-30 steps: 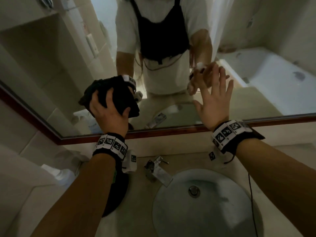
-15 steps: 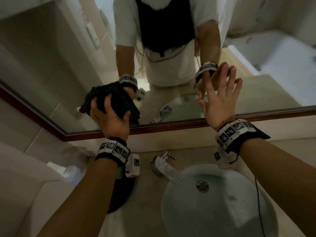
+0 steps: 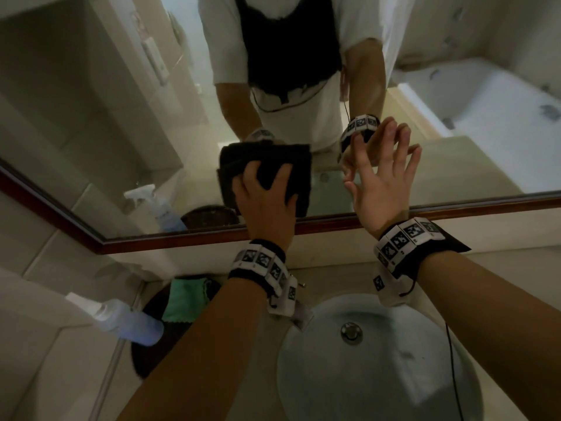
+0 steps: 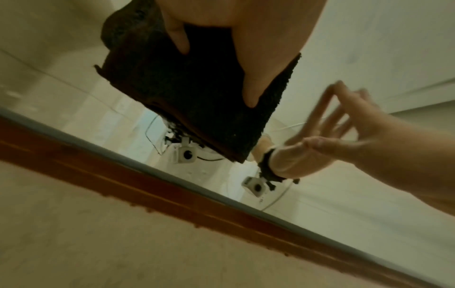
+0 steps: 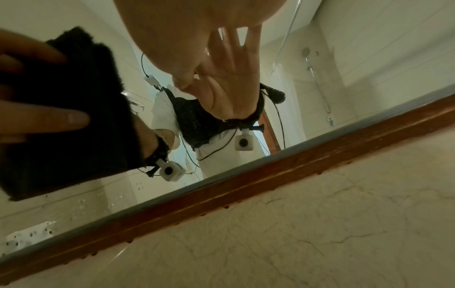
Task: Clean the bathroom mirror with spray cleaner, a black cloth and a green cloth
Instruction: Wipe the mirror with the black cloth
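The fingers of the left hand (image 3: 267,205) are spread and press a fuzzy black folded cloth (image 3: 267,168) flat against the glass of the big wall mirror with a dark red wooden frame (image 3: 182,238), low down near the frame. The right hand (image 3: 379,183) is just to the right of it. Its fingers (image 3: 391,141) are straight and a little apart, holding nothing, close to the glass; I cannot tell if they touch it. Below, on the near left of the pale stone counter (image 3: 261,354), a soft green cloth (image 3: 186,299) lies on a dark round mat (image 3: 145,360). A clear plastic spray bottle (image 3: 121,320) stands just left of it. A round white sink (image 3: 379,366) sits to the right.
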The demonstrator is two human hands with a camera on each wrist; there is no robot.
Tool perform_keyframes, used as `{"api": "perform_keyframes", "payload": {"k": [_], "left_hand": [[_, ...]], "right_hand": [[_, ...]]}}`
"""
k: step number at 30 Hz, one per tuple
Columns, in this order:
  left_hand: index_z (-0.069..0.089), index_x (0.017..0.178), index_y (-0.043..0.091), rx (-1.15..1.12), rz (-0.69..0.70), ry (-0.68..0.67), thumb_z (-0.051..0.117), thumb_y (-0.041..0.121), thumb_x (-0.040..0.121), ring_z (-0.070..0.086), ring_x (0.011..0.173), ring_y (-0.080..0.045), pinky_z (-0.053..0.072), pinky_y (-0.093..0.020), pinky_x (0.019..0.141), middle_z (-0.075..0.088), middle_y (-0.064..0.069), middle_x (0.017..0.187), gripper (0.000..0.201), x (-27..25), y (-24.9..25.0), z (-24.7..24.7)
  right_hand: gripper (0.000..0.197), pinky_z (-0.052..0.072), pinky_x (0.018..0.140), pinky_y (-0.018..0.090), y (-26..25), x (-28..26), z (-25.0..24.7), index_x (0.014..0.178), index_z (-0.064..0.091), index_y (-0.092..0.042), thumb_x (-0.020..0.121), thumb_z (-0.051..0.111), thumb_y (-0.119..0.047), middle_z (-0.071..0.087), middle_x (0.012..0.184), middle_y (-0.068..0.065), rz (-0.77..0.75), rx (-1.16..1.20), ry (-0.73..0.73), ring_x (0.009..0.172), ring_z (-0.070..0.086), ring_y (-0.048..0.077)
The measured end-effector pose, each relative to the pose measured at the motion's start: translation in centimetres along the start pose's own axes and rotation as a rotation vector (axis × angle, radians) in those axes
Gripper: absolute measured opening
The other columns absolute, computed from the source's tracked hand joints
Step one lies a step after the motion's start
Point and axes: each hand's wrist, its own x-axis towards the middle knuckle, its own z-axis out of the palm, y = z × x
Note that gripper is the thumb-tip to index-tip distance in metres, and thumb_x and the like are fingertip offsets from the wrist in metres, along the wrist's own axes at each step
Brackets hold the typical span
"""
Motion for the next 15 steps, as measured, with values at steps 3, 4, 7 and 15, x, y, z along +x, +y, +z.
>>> {"api": "perform_keyframes", "payload": {"k": [3, 4, 7, 15], "left_hand": [[0.057, 0.127, 0.03, -0.022, 0.009, 0.032, 0.081, 0.02, 0.076, 0.029, 0.13, -0.051, 0.039, -0.065, 0.103, 0.024, -0.009, 0.143, 0.057, 0.1, 1.4, 1.0], [0.057, 0.127, 0.031, -0.022, 0.009, 0.041, 0.08, 0.019, 0.076, 0.029, 0.13, -0.05, 0.04, -0.065, 0.103, 0.024, -0.009, 0.143, 0.057, 0.1, 1.2, 1.1], [0.056, 0.127, 0.03, 0.003, 0.045, 0.042, 0.08, 0.02, 0.075, 0.031, 0.128, -0.047, 0.043, -0.061, 0.101, 0.027, -0.009, 0.141, 0.059, 0.1, 0.2, 1.0], [0.051, 0.124, 0.024, 0.019, -0.059, 0.067, 0.084, 0.025, 0.072, 0.038, 0.125, -0.046, 0.046, -0.058, 0.098, 0.038, -0.021, 0.14, 0.061, 0.4, -3.9, -0.4]], "right_hand": [[0.084, 0.009, 0.113, 0.07, 0.0, -0.1, 0.0, 0.158, 0.008, -0.029, 0.093, 0.059, -0.042, 0.004, 0.161, 0.028, -0.003, 0.0, 0.001, 0.147, 0.002, 0.049], [0.083, 0.009, 0.113, 0.07, 0.1, -0.1, 0.1, 0.158, 0.008, -0.029, 0.094, 0.059, -0.042, 0.004, 0.161, 0.028, -0.004, 0.001, 0.0, 0.147, 0.002, 0.049], [0.082, 0.009, 0.113, 0.07, 0.1, -0.1, 0.0, 0.158, 0.01, -0.029, 0.094, 0.059, -0.043, 0.004, 0.16, 0.028, -0.009, 0.007, -0.001, 0.147, 0.002, 0.049], [0.082, 0.011, 0.113, 0.07, -0.1, -0.2, -0.2, 0.158, 0.009, -0.029, 0.095, 0.057, -0.046, 0.005, 0.16, 0.029, -0.005, 0.002, -0.011, 0.147, 0.003, 0.05]]}}
